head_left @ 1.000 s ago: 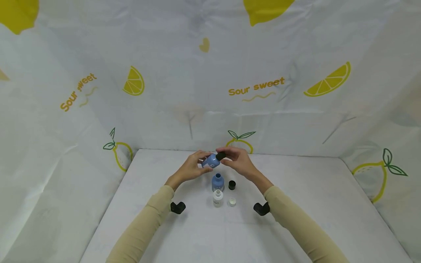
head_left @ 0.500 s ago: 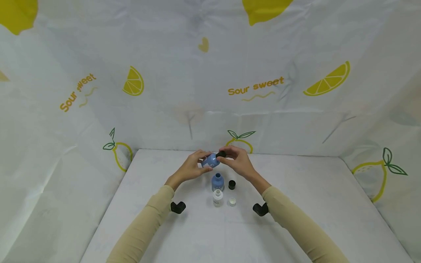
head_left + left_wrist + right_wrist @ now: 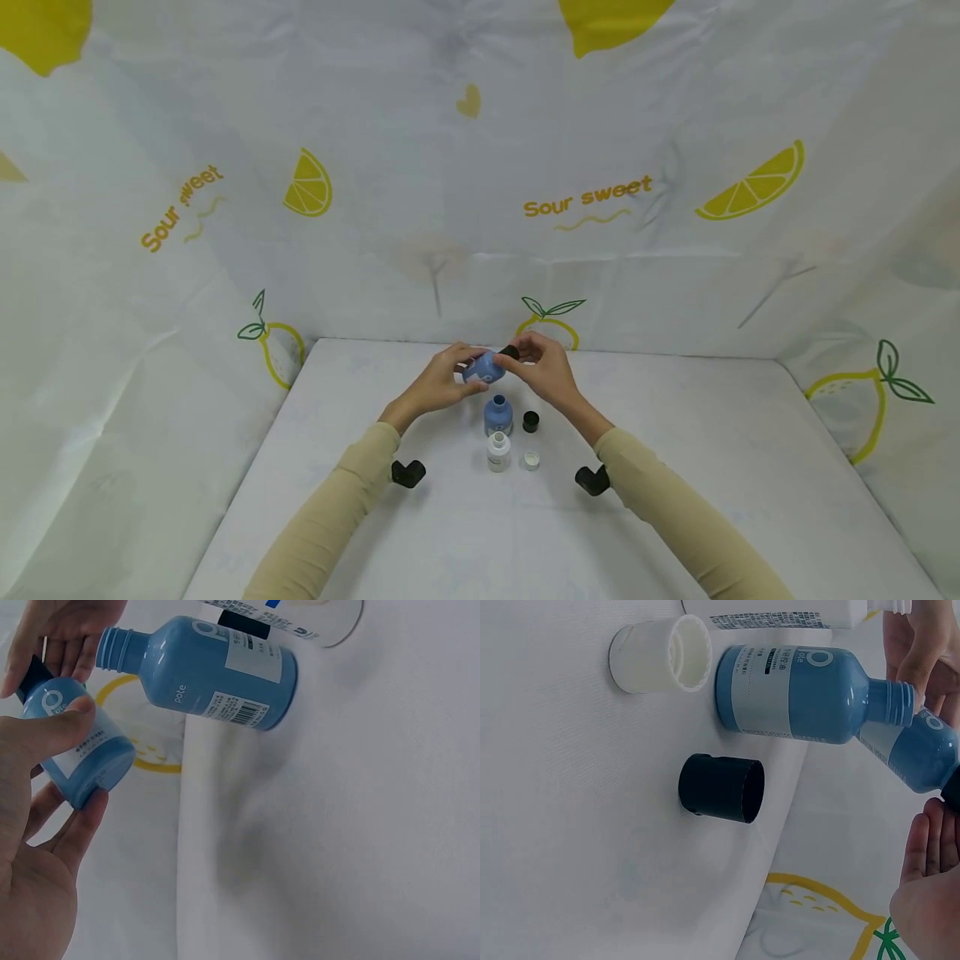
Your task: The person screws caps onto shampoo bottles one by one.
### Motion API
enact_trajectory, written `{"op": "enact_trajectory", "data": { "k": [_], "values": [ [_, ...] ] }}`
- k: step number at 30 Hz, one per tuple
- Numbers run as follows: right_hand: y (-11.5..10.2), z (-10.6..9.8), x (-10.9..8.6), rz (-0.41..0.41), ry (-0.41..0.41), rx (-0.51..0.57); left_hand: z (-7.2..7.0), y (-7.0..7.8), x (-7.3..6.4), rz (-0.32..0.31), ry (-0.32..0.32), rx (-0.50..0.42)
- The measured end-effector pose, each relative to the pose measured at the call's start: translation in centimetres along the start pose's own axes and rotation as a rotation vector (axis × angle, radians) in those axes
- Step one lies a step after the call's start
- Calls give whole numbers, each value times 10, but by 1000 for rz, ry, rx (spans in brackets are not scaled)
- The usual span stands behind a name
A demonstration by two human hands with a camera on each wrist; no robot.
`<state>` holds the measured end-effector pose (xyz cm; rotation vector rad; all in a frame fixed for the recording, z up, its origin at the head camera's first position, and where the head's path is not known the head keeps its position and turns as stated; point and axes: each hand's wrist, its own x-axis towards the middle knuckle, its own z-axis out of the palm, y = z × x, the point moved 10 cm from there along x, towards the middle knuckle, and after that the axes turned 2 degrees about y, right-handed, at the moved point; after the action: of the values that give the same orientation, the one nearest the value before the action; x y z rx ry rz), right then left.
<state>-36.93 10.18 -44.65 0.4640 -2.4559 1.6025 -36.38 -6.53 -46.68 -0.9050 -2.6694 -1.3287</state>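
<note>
My left hand [image 3: 433,385] grips a small blue bottle [image 3: 483,367] around its body, tilted and raised over the back of the table. The bottle's black cap [image 3: 510,351] points up and right. My right hand [image 3: 551,372] pinches that cap between thumb and fingers. In the left wrist view, the thumb lies across the label of the held bottle [image 3: 82,746]. Below the hands stand an uncapped blue bottle [image 3: 498,415] with a threaded neck and, nearer, an uncapped white bottle [image 3: 498,452]. To their right, a loose black cap [image 3: 531,422] and a white cap [image 3: 532,461] rest on the table.
The white table [image 3: 465,533] ends at the back against a hanging white sheet [image 3: 390,275] with lemon prints. Black angled pieces [image 3: 408,473] project inward beside both forearms, level with the white bottle.
My right thumb and fingers have shifted on the black cap, the thumb now lying over it. The cap is slightly farther up and right; my left hand holds nearly still.
</note>
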Motion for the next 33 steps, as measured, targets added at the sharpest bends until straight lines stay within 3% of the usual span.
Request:
{"op": "enact_trajectory", "data": {
  "k": [14, 20, 27, 33],
  "values": [
    [1, 0, -1, 19, -27, -9, -2, -2, 1, -7, 3, 8],
    [-2, 2, -1, 15, -109, 96, -6, -2, 1, -7, 15, -2],
    [-6, 7, 0, -48, -229, 222, -3, -4, 0, -15, 8, -9],
    [-13, 9, 0, -100, -288, 234, -2, -2, 0, -4, 6, -3]
  ]
}}
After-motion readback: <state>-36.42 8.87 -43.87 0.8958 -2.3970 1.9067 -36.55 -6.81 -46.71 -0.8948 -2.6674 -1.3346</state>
